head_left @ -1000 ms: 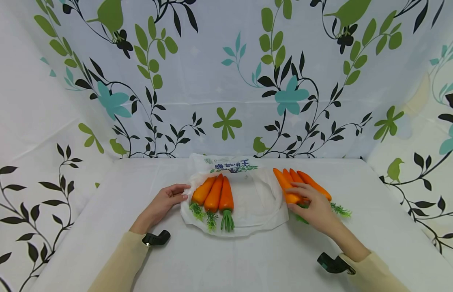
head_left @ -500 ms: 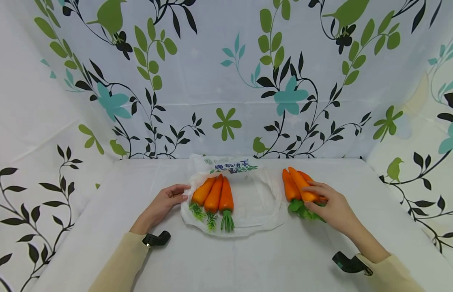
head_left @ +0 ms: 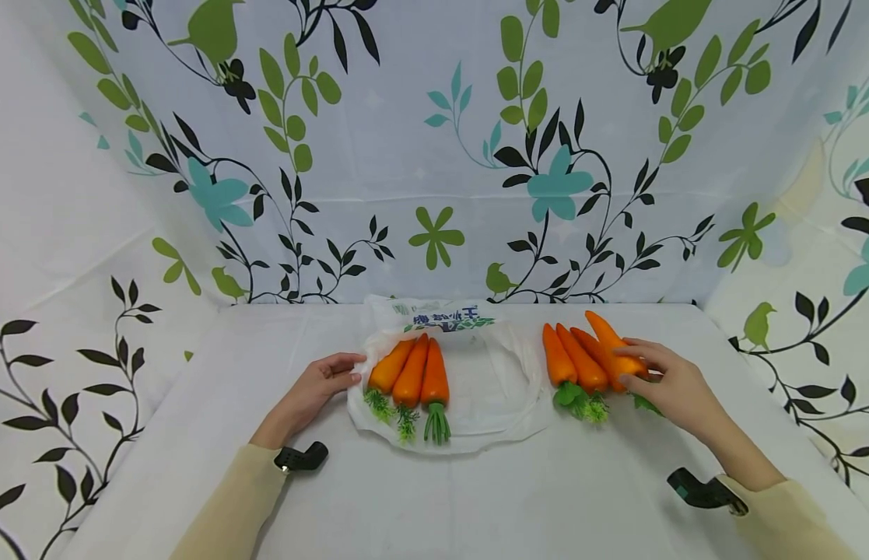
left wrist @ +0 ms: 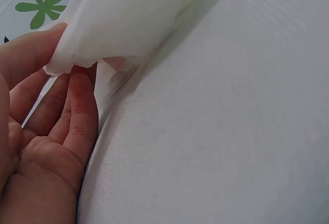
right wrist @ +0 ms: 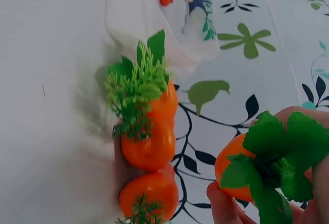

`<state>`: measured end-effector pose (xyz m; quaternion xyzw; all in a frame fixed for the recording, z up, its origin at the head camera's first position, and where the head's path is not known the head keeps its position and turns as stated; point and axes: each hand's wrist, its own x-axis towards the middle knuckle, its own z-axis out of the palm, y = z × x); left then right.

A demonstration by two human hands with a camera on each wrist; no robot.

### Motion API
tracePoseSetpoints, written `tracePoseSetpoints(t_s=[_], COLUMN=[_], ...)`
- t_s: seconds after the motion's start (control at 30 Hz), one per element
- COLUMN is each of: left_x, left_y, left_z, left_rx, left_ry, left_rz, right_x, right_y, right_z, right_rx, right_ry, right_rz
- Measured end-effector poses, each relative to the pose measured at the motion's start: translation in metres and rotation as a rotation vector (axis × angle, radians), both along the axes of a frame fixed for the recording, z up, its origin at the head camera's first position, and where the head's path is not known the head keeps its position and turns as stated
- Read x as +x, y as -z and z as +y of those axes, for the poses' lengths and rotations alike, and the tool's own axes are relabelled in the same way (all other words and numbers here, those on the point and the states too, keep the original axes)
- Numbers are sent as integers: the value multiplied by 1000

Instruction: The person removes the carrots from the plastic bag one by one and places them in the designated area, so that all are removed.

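In the left wrist view, the thumb and fingers of my left hand pinch the rim of a white plastic bag. The bag lies flat and open-mouthed on the table in the head view, with 3 orange carrots inside at its left, green tops toward me. My right hand grips another carrot by its thick end, to the right of the bag. Its broad green leaves face the right wrist camera. Beside it 3 carrots lie in a row, tops toward me.
A white cloth covers the table. Behind it hangs a patterned curtain with leaves, birds and flowers. Black wrist cameras are strapped on both wrists.
My right hand has moved rightward from over the loose carrots and now holds one at the right end of the row. The left hand and bag have stayed put.
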<state>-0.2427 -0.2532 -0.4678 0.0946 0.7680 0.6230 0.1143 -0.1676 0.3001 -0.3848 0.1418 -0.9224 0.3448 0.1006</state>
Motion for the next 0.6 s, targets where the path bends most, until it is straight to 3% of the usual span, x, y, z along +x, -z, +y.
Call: tracePoseSetpoints(t_s=[0.3,0.6], left_x=[0,0], left_y=[-1,-1], left_z=[-1,-1], left_rx=[0,-6], left_ry=[2,5], left_rz=[-4,-7], right_x=[-8,-15], right_y=[2,9], right_z=[21,37], right_rx=[40,1], right_ry=[20,14], right_rz=[-48,-105])
